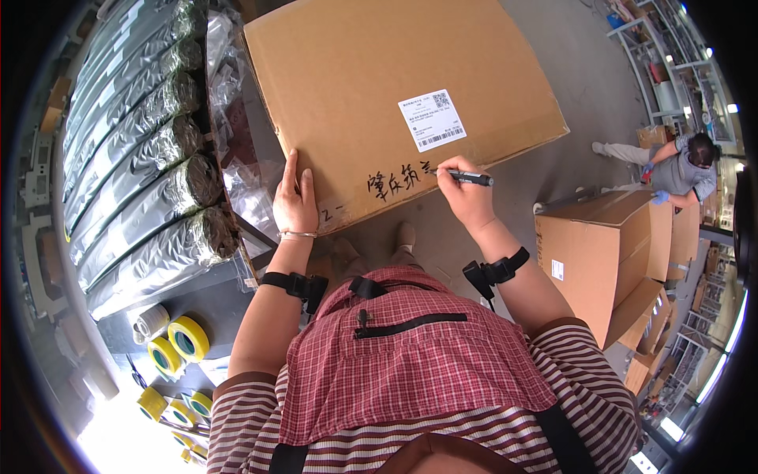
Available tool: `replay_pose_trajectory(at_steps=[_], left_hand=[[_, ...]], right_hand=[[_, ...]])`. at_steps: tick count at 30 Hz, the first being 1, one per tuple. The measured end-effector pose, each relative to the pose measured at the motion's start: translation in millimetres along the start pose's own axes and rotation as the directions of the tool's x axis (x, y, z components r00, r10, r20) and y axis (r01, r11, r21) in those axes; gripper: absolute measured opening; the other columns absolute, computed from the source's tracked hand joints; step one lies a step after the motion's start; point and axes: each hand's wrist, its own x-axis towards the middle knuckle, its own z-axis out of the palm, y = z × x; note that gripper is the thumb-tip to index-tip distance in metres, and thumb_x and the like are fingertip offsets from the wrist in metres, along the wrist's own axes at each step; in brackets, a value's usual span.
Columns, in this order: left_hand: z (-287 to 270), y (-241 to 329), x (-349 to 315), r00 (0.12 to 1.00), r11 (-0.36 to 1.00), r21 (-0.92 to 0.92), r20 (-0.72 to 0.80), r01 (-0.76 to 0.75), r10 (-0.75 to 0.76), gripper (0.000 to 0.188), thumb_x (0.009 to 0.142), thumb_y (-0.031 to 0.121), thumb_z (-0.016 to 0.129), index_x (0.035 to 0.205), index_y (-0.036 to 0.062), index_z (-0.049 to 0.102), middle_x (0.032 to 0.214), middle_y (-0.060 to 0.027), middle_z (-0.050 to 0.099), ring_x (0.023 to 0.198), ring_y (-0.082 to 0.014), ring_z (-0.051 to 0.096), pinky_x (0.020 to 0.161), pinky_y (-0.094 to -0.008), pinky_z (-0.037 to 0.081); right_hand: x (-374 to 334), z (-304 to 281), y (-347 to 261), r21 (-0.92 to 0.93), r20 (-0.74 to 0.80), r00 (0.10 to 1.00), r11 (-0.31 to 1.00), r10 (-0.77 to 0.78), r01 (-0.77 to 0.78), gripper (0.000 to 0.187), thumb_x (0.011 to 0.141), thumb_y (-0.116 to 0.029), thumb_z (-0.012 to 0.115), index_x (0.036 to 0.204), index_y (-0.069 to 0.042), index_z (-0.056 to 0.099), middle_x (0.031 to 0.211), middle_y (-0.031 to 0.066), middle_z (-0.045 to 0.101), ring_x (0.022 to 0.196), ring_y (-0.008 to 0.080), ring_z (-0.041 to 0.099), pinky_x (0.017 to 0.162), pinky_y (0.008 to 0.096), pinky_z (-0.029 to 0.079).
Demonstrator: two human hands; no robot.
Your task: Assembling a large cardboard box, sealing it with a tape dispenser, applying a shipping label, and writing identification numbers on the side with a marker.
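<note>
A large brown cardboard box [347, 87] lies in front of me, a white printed label [433, 120] stuck on its face. Black handwriting [392, 183] runs along the edge nearest me. My right hand [466, 196] grips a black marker pen [471, 178], its tip at the right end of the writing. My left hand [297, 202] rests on the box's near left corner, fingers stretched out flat on the cardboard.
Silvery plastic-wrapped rolls [158, 213] are stacked at the left. Below them, yellow tape rolls [188, 338] stand on a dark table [229, 296]. An open cardboard box [580, 261] is at the right, where a co-worker [687, 170] with blue gloves bends over. Shelving [671, 67] stands beyond.
</note>
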Motion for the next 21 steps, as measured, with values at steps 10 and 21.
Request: replay_pose_trajectory(at_steps=[10, 21], left_hand=[[-6, 12, 1, 0.995, 0.996, -0.04, 0.064, 0.079, -0.076, 0.045, 0.096, 0.033, 0.053, 0.138, 0.015, 0.05, 0.119, -0.0177, 0.064, 0.101, -0.0291, 0.065, 0.083, -0.0358, 0.05], [1, -1, -1, 1.0, 1.0, 0.004, 0.003, 0.021, -0.021, 0.045, 0.096, 0.031, 0.054, 0.137, 0.0158, 0.051, 0.096, -0.0142, 0.068, 0.07, -0.0207, 0.059, 0.064, -0.0325, 0.048]], right_hand=[[2, -1, -2, -0.025, -0.06, 0.998, 1.0, 0.009, -0.011, 0.006, 0.082, -0.011, 0.066, 0.081, -0.006, 0.064, 0.061, 0.0042, 0.06, 0.052, 0.0109, 0.055, 0.052, 0.0257, 0.045], [-3, -7, 2, -0.02, -0.011, 1.0, 1.0, -0.003, 0.003, 0.009, 0.083, -0.012, 0.064, 0.078, -0.005, 0.062, 0.059, 0.0052, 0.059, 0.051, 0.0119, 0.056, 0.052, 0.0261, 0.045]])
